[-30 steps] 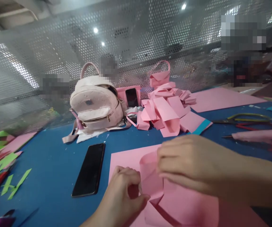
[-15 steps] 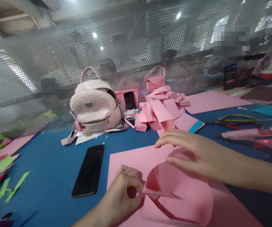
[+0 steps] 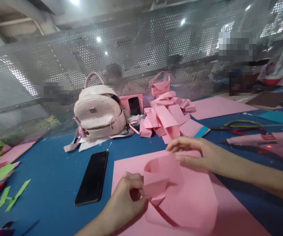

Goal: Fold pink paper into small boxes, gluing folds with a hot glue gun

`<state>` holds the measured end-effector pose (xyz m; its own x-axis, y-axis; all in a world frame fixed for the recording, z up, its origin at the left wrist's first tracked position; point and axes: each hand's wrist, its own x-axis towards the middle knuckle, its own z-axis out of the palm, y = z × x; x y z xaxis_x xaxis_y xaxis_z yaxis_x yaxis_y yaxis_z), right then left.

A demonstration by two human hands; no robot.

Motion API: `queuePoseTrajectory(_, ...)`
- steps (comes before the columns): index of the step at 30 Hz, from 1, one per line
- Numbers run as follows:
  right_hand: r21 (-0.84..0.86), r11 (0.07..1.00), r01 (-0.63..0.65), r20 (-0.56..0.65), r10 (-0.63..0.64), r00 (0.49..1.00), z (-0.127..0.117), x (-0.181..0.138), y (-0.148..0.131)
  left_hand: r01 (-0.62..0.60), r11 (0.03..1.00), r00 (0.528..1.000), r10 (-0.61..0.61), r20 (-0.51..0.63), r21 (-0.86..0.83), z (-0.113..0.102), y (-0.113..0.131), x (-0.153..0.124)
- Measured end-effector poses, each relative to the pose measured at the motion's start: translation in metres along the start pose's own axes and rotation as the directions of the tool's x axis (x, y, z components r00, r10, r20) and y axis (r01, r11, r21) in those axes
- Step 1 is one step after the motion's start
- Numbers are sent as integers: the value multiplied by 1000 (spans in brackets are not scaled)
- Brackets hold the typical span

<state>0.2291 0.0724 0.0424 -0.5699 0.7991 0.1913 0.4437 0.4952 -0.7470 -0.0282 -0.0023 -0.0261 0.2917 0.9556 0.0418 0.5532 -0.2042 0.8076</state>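
A curled piece of pink paper (image 3: 181,200) lies on a larger flat pink sheet (image 3: 230,219) on the blue table. My left hand (image 3: 125,205) pinches the near left corner of the curled paper between thumb and fingers. My right hand (image 3: 197,152) reaches in from the right and holds the rolled-up far edge of the same paper, fingers bent around it.
A black phone (image 3: 92,177) lies left of the sheet. Behind stand a pink backpack (image 3: 99,111) and a heap of folded pink paper (image 3: 168,114). Scissors (image 3: 240,126) and a pink glue gun (image 3: 259,141) lie at right. Green scraps (image 3: 13,193) sit at left. A mesh screen backs the table.
My right hand has lifted off the paper, spread, then drawn back to the far edge; the paper has rolled into a tighter loop there. My left hand kept its pinch.
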Motion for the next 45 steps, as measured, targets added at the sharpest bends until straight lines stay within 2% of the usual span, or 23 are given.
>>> queuePoseTrajectory(2,-138,985,105,-234,-136,963,3,-4,-1,63,990,995,-72,-70,-126,-1,1,1)
queuePoseTrajectory(3,-232,959,163,-318,-233,919,6,-8,-4,72,977,991,-92,-94,-201,-3,1,2)
queuePoseTrajectory(4,-331,917,223,-351,-339,873,9,-12,-8,72,959,989,-105,-108,-275,-4,2,3)
queuePoseTrajectory(6,-507,791,343,-273,-524,807,17,-21,-18,77,916,981,-140,-134,-394,-5,3,5)
queuePoseTrajectory(8,-616,647,449,-144,-653,743,28,-28,-26,129,876,968,-213,-132,-465,-4,3,6)
queuePoseTrajectory(10,-593,616,519,27,-629,777,39,-29,-29,197,835,955,-282,-92,-513,-3,4,4)
queuePoseTrajectory(12,-487,695,529,146,-532,834,48,-26,-26,231,793,956,-294,-22,-564,0,4,2)
queuePoseTrajectory(14,-406,786,467,181,-431,884,56,-19,-19,213,748,966,-258,21,-629,2,6,-1)
queuePoseTrajectory(17,-366,845,389,192,-341,920,67,-11,-10,174,689,974,-227,20,-704,3,8,-3)
queuePoseTrajectory(22,-317,883,347,183,-302,935,80,-4,-4,175,677,973,-229,21,-715,1,5,-1)
queuePoseTrajectory(27,-262,903,340,138,-313,940,82,-2,-1,193,677,972,-229,47,-710,2,-4,2)
queuePoseTrajectory(31,-232,905,357,182,-321,930,80,-1,2,194,679,972,-232,44,-708,4,-8,4)
queuePoseTrajectory(35,-257,918,301,139,-274,952,84,-2,3,225,709,969,-236,76,-669,1,-6,6)
queuePoseTrajectory(38,-221,923,314,107,-297,949,88,-3,5,253,748,963,-255,87,-614,-3,-4,8)
queuePoseTrajectory(45,-196,912,360,156,-334,930,88,-2,6,211,777,965,-264,-2,-593,-1,-3,4)
